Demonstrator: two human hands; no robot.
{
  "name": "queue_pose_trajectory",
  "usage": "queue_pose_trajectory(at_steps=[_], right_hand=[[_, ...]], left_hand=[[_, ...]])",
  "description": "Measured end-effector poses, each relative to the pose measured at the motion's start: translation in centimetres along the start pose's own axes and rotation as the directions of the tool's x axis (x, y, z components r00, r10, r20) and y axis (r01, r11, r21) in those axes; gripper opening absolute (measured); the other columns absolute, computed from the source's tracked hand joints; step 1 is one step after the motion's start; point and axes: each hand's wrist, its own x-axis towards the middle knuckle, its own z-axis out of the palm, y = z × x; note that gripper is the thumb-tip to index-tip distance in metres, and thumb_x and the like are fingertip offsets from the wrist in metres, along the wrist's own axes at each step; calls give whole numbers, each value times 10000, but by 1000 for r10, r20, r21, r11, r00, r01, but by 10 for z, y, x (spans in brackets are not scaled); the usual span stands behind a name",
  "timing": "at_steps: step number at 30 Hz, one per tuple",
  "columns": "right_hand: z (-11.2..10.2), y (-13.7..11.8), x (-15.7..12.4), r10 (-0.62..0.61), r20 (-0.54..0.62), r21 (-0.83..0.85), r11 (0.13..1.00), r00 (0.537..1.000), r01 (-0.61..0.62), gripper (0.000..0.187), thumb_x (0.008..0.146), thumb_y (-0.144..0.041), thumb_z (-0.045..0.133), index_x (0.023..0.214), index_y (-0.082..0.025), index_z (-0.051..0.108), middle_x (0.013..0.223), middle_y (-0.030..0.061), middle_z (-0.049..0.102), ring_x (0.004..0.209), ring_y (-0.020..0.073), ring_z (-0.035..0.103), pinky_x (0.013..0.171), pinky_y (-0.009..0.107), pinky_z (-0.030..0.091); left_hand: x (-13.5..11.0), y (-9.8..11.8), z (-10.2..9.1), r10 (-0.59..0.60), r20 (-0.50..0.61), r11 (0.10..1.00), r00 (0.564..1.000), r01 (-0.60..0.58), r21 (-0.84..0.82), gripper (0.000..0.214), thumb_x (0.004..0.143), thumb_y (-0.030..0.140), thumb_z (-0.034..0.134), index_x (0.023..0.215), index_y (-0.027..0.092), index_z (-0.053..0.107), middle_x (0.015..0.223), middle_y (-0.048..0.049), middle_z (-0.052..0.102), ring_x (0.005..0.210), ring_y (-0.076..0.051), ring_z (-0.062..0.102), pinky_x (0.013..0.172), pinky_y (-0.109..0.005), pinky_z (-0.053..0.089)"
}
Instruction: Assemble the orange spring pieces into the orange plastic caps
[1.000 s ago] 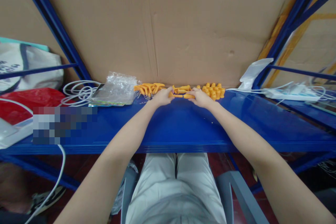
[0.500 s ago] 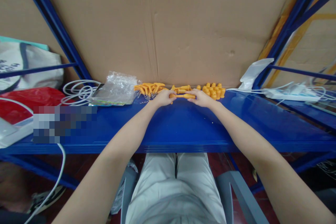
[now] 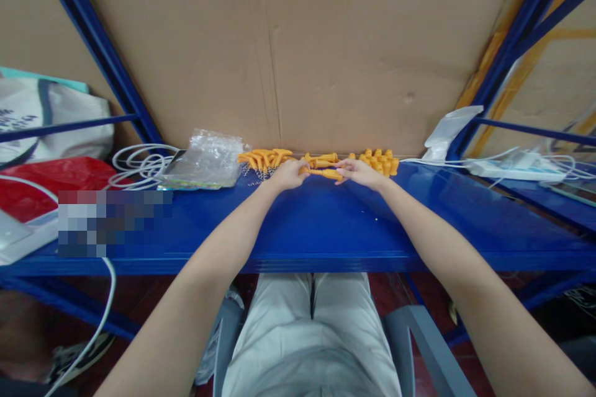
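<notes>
Both arms reach right across the blue worktop [image 3: 326, 223], and here's the meeting point: a slim orange piece [image 3: 326, 173] stretched sideways between the two hands, near the back edge. The left hand [image 3: 291, 174] has its grip closed around one end, fingers curled so far over that the tip is hidden. Over on the other side, the right hand [image 3: 357, 172] takes the opposite end in a lighter hold, thumb below and fingers above, a grip that looks suited to steering or turning rather than hauling. An end apiece keeps the piece level, it seems, and leaves its middle in plain sight; whether it's one part or two joined, I can't tell. Look at the layout around it! Orange T-shaped handles [image 3: 264, 157] with little chains bunch beside the left hand, stubby orange pieces [image 3: 382, 162] cluster beside the right, and a few loose orange rods [image 3: 325, 158] lie just behind, between the two groups. Sorted by kind, by the look of it, and all in easy reach. The clear plastic packet [image 3: 202, 167] sits off to the left, out of the arms' way, leaving the near stretch of worktop free for the forearms.
</notes>
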Motion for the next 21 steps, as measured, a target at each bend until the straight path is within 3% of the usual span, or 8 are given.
queue_pose_trajectory(at_steps=[3,7,16,21], right_hand=[[0,1,2,-22,-41,8,1000,999,23,152,941,-225,692,1080,-189,640,957,73,751,834,201,764,1015,487,582],[-2,4,5,-117,-80,-18,993,990,116,375,784,-193,844,1098,-176,641,1125,112,728,1013,219,742,1043,468,562],[-8,1,4,-119,-2,-51,992,993,119,198,850,-290,801,913,-197,638,911,67,745,872,247,780,921,471,620],[-5,2,4,-140,22,-247,959,990,141,97,923,-212,682,1007,-177,650,953,102,771,885,240,768,889,438,616]], left_hand=[[2,-2,1,-26,-11,998,1000,25,-53,248,853,252,643,1069,168,732,845,-57,764,811,-218,705,818,-327,549],[3,-5,4,-99,-13,984,995,96,-149,210,842,231,669,1035,168,724,761,-31,729,741,-192,682,793,-310,547],[4,-3,6,-102,-39,989,994,97,-110,188,873,239,656,1039,175,718,762,-33,717,747,-193,675,786,-304,530],[4,-4,4,-76,-36,993,996,72,-97,181,861,243,650,1018,183,718,739,-27,704,753,-202,679,785,-302,535]])
